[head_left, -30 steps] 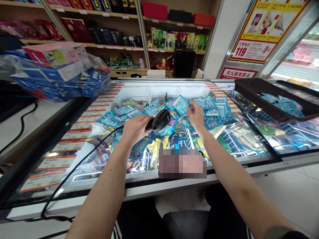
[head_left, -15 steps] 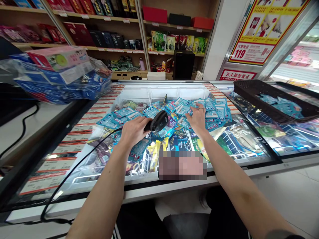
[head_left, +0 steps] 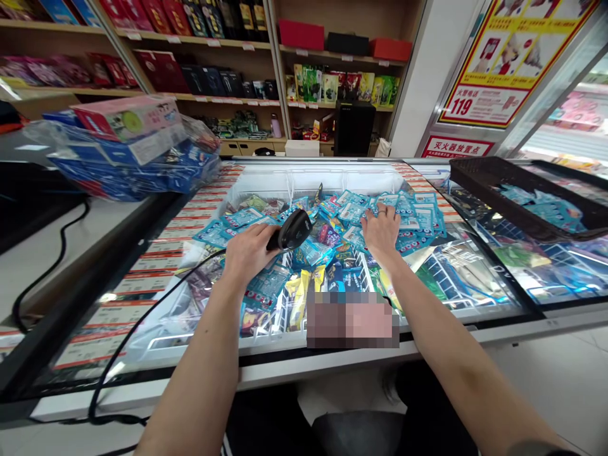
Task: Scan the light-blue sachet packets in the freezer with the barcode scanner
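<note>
My left hand (head_left: 247,253) is closed around the handle of a black barcode scanner (head_left: 294,229), whose head points right over the packets. A black cable runs from it toward the lower left. My right hand (head_left: 382,233) rests on a spread of small blue packets (head_left: 426,218), fingers bent down and a little apart, a ring on one. Whether its fingertips pinch a packet I cannot make out. More blue packets (head_left: 268,285) lie below and around my left hand. Between the hands is a purple-printed packet (head_left: 327,234).
Beneath is a glass-topped chest freezer (head_left: 266,373) holding yellow packets (head_left: 298,297) and wire baskets. A blurred-out flat object (head_left: 352,322) lies at its front edge. On the right stands a brown basket (head_left: 463,183) with blue packets; plastic-wrapped boxes (head_left: 128,149) sit left. Shelves (head_left: 247,45) stand behind.
The camera view has shifted slightly. My right hand's fingers have come down and bent onto the blue packets. My left hand still holds the scanner in nearly the same place.
</note>
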`<action>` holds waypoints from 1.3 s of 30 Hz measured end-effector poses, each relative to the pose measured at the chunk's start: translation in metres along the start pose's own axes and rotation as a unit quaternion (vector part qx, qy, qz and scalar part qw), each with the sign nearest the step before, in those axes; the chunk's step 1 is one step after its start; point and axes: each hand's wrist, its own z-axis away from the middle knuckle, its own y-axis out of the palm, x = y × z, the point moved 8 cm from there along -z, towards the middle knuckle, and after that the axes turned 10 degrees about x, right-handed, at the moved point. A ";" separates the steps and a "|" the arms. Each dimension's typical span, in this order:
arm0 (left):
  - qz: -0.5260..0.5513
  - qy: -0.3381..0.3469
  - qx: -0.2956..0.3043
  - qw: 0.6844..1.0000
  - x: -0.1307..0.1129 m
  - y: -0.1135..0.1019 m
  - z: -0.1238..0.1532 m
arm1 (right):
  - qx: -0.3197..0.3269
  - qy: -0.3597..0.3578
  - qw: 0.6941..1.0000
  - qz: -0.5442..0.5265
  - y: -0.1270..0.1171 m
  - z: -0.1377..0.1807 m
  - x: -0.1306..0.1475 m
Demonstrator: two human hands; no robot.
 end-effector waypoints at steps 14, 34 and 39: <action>0.028 -0.045 -0.004 0.999 0.021 0.001 0.009 | 0.107 -0.332 0.935 -0.065 0.023 0.007 0.104; 0.033 -0.040 -0.021 0.998 0.018 -0.005 0.021 | 0.132 -0.237 0.961 -0.054 0.015 -0.010 0.096; 0.032 -0.033 -0.024 0.999 0.013 -0.006 0.021 | 0.189 -0.215 0.957 -0.055 0.030 -0.025 0.087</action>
